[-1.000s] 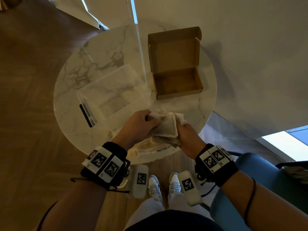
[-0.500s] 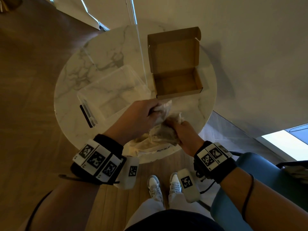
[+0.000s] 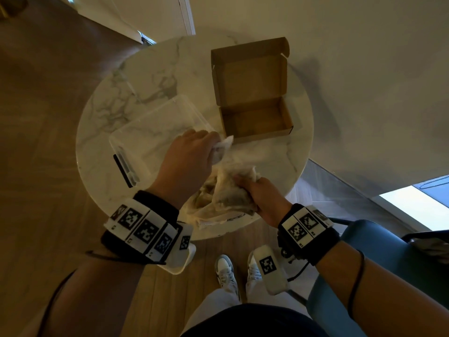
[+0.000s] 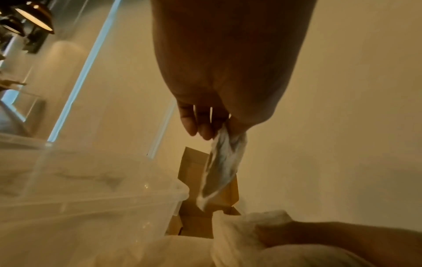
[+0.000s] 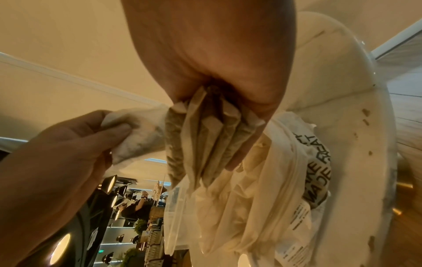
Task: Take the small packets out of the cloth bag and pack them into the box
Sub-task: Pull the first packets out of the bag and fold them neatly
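Left hand point(image 3: 187, 156) pinches one small pale limp paper packet point(image 4: 220, 169) by its top edge — light, floppy. Right hand point(image 3: 261, 199) clamps fanned packet bunch point(image 5: 205, 144) over cream cloth bag point(image 5: 262, 189); open brown cardboard box point(image 3: 257, 120) empty.

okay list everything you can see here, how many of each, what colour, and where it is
cardboard box: one, brown, open, empty, far right of the table
clear plastic tub: one, transparent, left of the box
single packet: one, white, in the left hand near the box
bunch of packets: several, beige, in the right hand
cloth bag: one, cream, printed, near table edge
table: one, round, white marble
left hand: pinches the single packet
right hand: grips the bunch
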